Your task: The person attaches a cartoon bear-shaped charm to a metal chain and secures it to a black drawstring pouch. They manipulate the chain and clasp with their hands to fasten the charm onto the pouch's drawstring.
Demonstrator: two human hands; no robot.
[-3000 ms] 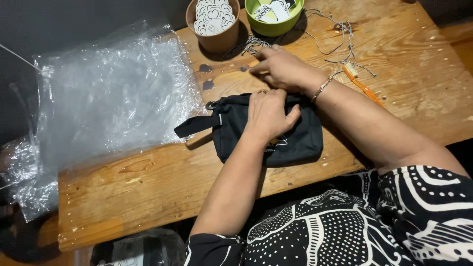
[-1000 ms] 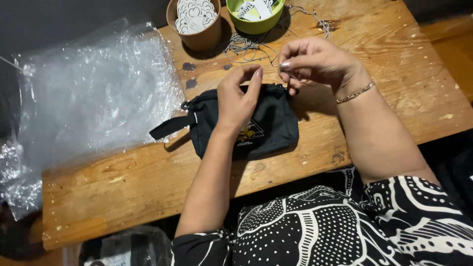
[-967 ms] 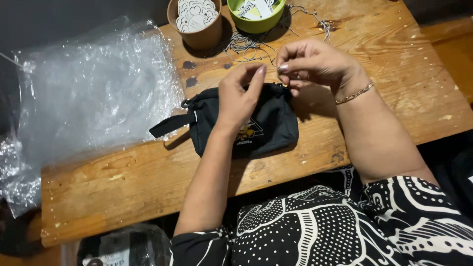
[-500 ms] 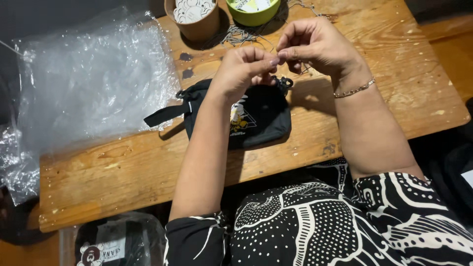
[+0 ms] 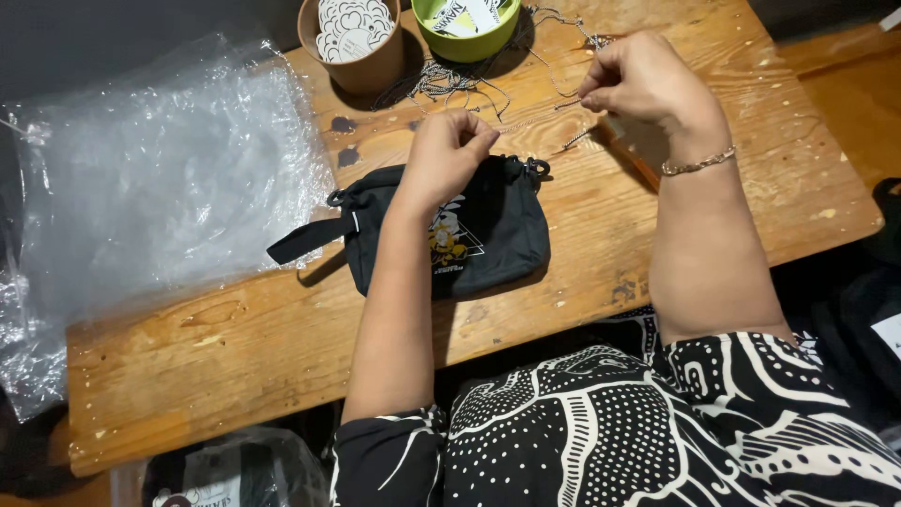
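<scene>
Pouch: our small black pouch [image 5: 469,235] lies flat, printed emblem up, strap left.
Chain: thin metal ball chain [image 5: 526,120], seemingly stretched between hands.
Hands: our left hand [image 5: 449,150] and right hand [image 5: 643,80] apart, each pinching it.

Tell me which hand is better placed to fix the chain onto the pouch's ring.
Probably the left hand: it pinches the thin chain just above the black pouch, near its ring. The right hand holds the far end.
</scene>
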